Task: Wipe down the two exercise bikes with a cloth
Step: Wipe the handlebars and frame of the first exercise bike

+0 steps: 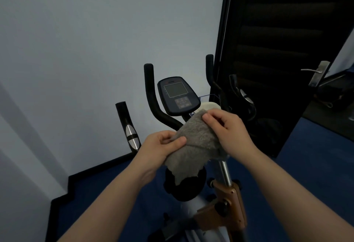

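Above the bike's frame, at chest height in the head view, a fluffy grey terry cloth (193, 142) is stretched between both hands. The left hand (162, 146) pinches the cloth's near-left edge between thumb and curled fingers; the right hand (228, 128) grips its far-right corner, fingers curled over the top. The cloth's long axis runs diagonally from low left to high right, and a loose flap hangs below the left hand over a black round part of the frame.

Directly beyond the cloth, and slightly higher, sits the dark oval console with its grey square screen (178, 95), flanked by black foam-covered upright handlebars (151, 92). The cloth's far corner in the right hand lies just beside the console's lower right edge, so the right hand is the nearer one to carry the wipe onto it; whether cloth and console touch cannot be told. A chrome seat post (225, 171) and a copper-coloured metal clamp bracket (228, 201) rise below the right wrist.

Only one exercise bike (191, 209) is surely visible; a second black grip with a chrome insert (243, 92) stands against the dark louvred door (277, 50), but which machine it belongs to is unclear.
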Demonstrator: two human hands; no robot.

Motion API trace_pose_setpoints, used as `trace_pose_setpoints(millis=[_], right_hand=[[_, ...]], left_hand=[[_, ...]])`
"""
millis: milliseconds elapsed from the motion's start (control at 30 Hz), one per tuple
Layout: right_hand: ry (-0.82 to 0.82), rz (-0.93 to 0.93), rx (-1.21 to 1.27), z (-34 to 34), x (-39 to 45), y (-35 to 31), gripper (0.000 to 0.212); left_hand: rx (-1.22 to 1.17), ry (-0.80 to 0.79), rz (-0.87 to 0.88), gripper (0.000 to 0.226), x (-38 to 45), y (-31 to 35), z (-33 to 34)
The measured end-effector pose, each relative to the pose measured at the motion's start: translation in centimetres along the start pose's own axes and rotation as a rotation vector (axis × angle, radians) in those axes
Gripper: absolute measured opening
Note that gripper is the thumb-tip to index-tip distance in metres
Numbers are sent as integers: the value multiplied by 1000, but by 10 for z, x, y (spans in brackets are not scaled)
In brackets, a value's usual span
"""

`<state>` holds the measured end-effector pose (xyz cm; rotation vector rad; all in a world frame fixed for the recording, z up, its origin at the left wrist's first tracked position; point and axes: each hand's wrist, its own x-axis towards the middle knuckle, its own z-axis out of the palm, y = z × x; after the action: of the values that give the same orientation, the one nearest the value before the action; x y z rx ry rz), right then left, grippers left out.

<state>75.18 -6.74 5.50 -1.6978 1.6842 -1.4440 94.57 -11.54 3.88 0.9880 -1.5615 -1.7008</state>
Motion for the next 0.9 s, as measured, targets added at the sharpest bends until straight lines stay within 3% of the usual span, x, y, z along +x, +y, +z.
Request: trace_pose_setpoints(millis=[100, 200, 267, 333, 433, 500, 567, 667, 800, 900], right_hand=[[66, -113, -82, -1, -2, -4, 14], [23, -264, -229, 8, -17, -10, 28], [-27, -330, -330, 16, -31, -11, 41], [-92, -340, -263, 20, -41, -9, 41], [-38, -162, 113, 19, -43, -5, 29], [-24, -27, 208, 18, -39, -2, 39], [-190, 142, 323, 19, -38, 0, 47], [-311, 244, 442, 22, -42, 4, 33], [-127, 220, 190, 32, -56, 14, 15], [198, 108, -66, 40, -69, 21, 17]], left_hand=[[-182, -49, -102, 54, 3, 4, 1], [-280, -94, -154, 72, 2, 11, 1], [-296, -65, -144, 70, 2, 14, 1], [-286, -17, -115, 59, 1, 15, -1], [-236, 22, -81, 51, -1, 11, -7], [-206, -26, -60, 45, -2, 12, -10], [-213, -82, -37, 42, -4, 13, -10], [-118, -63, 17, 39, -5, 9, -10], [272, 238, 191, 15, -5, -19, -12], [313, 336, 245, 12, -7, -46, -9]])
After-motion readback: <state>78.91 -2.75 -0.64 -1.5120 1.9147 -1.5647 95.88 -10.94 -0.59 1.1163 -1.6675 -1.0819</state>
